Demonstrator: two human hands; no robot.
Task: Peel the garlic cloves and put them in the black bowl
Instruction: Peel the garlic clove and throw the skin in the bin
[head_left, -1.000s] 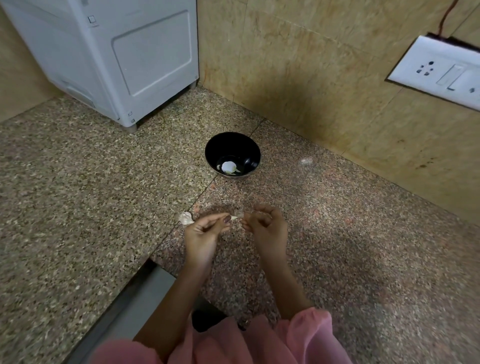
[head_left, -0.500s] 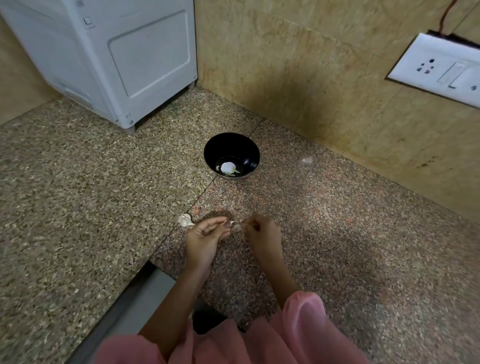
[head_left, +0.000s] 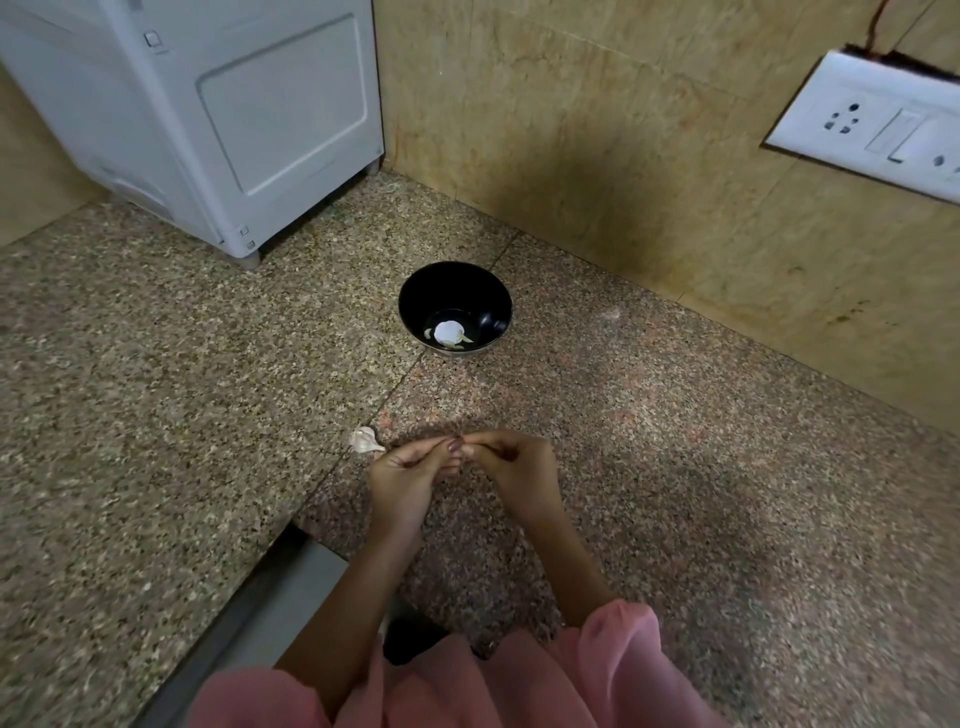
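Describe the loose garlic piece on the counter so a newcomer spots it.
On the speckled granite counter, come from the round black bowl toward the person. Just left of the left hand lies the small pinkish-white garlic piece, alone on the stone, not in the bowl.

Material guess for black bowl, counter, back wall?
The black bowl: glossy black inside, with a highlight on its wall. The base edge looks silvery, so perhaps coated metal; ceramic or plastic not excluded. The counter: speckled brown-grey stone, granite-like, smooth, with a seam. The wall: tan veined slabs, marble-like or tile, with visible joints.
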